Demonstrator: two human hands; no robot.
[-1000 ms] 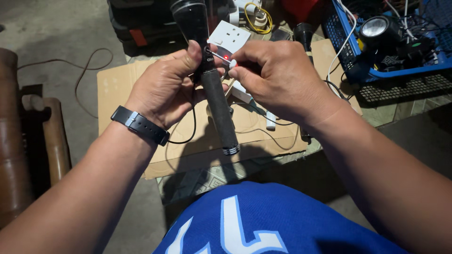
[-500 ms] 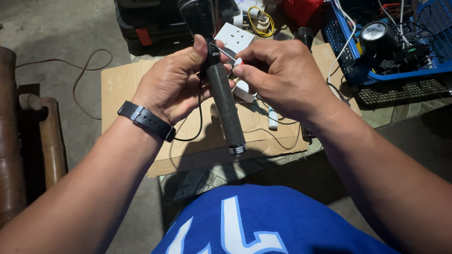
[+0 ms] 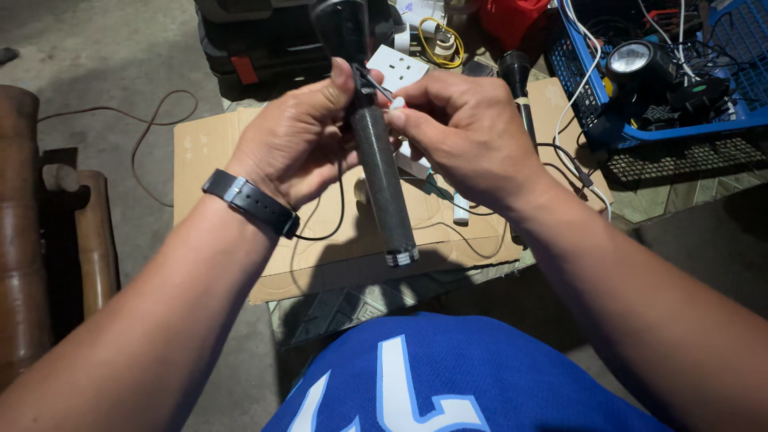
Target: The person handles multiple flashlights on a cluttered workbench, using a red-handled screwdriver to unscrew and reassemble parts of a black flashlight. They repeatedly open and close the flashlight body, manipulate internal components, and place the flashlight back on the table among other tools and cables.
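Head view looks down on both my hands raised above the cardboard sheet, over its far edge. My left hand curls around the upper body of a long black flashlight, thumb pressed near its head, the tail pointing down toward me. My right hand pinches thin wires at the flashlight's neck, fingertips pressed together. A blue basket sits beyond the cardboard's far right corner.

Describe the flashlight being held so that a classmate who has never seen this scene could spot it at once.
Start at the brown cardboard sheet on the floor. Above it, the left hand and right hand grip a long black flashlight. Unlike the flashlight lying beside the blue crate, it has a knurled barrel and silver-ringed tail.
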